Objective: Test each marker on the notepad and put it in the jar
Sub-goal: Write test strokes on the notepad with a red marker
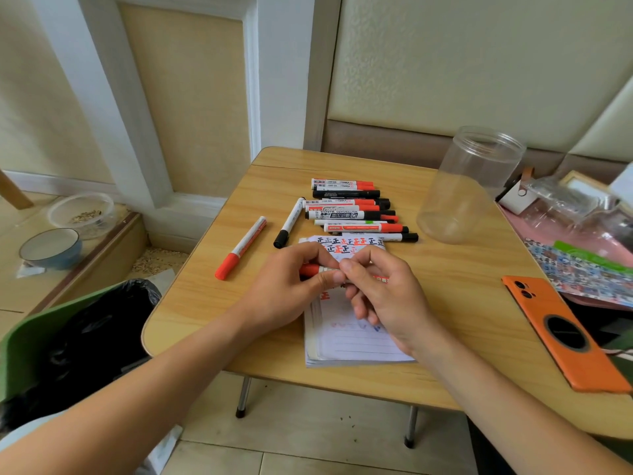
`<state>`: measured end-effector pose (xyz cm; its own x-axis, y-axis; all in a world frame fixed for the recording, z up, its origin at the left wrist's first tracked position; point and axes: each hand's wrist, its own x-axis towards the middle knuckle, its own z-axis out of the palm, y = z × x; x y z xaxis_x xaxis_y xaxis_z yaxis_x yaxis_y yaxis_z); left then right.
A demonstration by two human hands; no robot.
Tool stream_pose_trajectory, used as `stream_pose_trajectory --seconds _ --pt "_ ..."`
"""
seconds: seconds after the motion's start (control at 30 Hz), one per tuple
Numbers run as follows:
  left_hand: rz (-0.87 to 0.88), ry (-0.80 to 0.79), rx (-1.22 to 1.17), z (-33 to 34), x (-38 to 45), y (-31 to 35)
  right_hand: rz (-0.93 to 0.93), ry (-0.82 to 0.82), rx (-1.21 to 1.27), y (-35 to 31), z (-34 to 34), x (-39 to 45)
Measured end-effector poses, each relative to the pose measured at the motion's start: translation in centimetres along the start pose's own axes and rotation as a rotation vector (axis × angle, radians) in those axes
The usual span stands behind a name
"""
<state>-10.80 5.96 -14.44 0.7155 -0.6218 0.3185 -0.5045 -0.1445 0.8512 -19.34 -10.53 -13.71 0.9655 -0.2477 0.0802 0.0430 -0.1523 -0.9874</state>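
Orange phone (561, 332) beside notepad (346, 334)

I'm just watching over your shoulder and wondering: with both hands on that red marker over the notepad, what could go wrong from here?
1. Both hands, left hand and right hand, grip one red marker; if the cap is pulled off sharply, ink may smear fingers or the notepad.
2. The loose red marker lies near the table's left edge and could roll off.
3. The clear jar stands empty and could tip when markers drop in.
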Motion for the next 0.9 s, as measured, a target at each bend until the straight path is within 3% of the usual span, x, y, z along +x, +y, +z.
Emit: stream_pose_trajectory --seconds 0.37,0.7,0.8,0.9 --pt "-0.008 -0.026 0.085 0.1 0.1 0.0 0.025 0.020 0.116 0.1 -0.2 0.6" --pt "-0.075 -0.016 0.584 0.0 0.9 -0.1 0.151 0.149 0.301 -1.3 -1.1 1.5" --pt "-0.166 -0.092 0.633 0.0 1.2 0.9 0.095 0.209 0.266 -2.6 -1.4 1.4" --pt "-0.210 -0.174 0.731 -0.2 1.7 2.1 -0.109 0.353 0.023 -4.5 -2.5 2.0"
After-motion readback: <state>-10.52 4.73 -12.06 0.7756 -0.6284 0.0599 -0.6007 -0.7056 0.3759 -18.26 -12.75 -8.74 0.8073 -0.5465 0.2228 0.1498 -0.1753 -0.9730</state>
